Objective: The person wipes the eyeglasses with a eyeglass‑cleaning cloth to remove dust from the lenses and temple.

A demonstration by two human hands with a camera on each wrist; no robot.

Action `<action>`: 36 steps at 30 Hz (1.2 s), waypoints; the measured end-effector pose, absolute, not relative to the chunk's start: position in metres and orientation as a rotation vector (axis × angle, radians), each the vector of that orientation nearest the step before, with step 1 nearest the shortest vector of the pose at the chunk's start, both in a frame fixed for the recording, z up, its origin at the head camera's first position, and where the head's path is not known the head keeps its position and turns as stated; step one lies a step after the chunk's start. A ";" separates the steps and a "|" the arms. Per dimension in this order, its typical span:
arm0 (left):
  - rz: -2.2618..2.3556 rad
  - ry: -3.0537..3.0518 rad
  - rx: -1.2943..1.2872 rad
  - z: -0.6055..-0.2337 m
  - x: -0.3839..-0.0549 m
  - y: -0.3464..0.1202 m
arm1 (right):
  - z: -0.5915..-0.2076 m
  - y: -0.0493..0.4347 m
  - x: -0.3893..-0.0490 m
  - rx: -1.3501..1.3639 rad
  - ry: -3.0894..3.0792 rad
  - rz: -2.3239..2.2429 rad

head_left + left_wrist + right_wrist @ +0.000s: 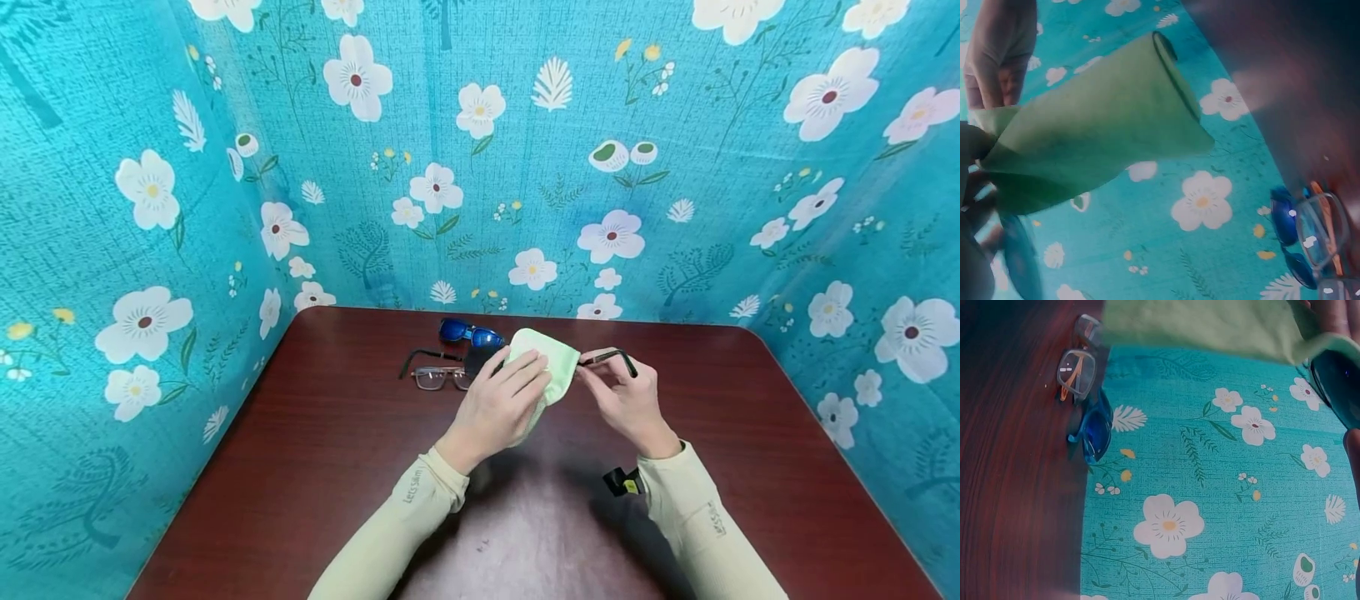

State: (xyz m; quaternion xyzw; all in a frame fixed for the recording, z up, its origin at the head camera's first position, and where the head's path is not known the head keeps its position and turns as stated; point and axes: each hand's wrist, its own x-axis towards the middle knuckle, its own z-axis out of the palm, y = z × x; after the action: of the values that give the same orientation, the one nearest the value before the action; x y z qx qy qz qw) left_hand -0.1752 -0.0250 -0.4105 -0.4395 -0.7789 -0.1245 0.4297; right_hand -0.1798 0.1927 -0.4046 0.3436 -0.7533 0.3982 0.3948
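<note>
My left hand [498,404] grips a pale green cloth [558,362], folded over part of a pair of dark sunglasses [482,360]. One dark lens shows beyond the left fingers, while the cloth hides the other. My right hand [626,400] pinches the sunglasses by the temple on the right, whose curved tip sticks out past the fingers. In the left wrist view the cloth [1097,125] hangs wide, with a lens [1021,256] below it near the left fingers [979,212]. The right wrist view has a lens [1338,381] at its right edge, under the cloth [1204,325].
Blue-lensed sunglasses [468,333] lie at the back of the dark red-brown table [315,433]. Clear-lensed eyeglasses [431,379] rest just in front of them, left of the hands. A blue flowered curtain [487,217] encloses the back and sides.
</note>
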 end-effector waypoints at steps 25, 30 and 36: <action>-0.307 -1.973 -1.122 -0.412 -0.178 -0.029 | -0.407 0.187 -0.183 0.873 -1.954 1.094; -0.254 -2.001 -1.144 -0.410 -0.177 -0.023 | -0.409 0.187 -0.183 0.901 -1.947 1.104; -0.282 -1.954 -1.260 -0.407 -0.175 -0.022 | -0.410 0.189 -0.181 0.869 -1.959 1.087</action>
State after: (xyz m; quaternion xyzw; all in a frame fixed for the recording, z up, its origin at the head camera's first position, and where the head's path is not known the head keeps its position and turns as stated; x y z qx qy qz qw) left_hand -0.1751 -0.0225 -0.4065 -0.4955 -0.7685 -0.1109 0.3894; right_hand -0.1809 0.1893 -0.4102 0.3374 -0.7602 0.4219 0.3610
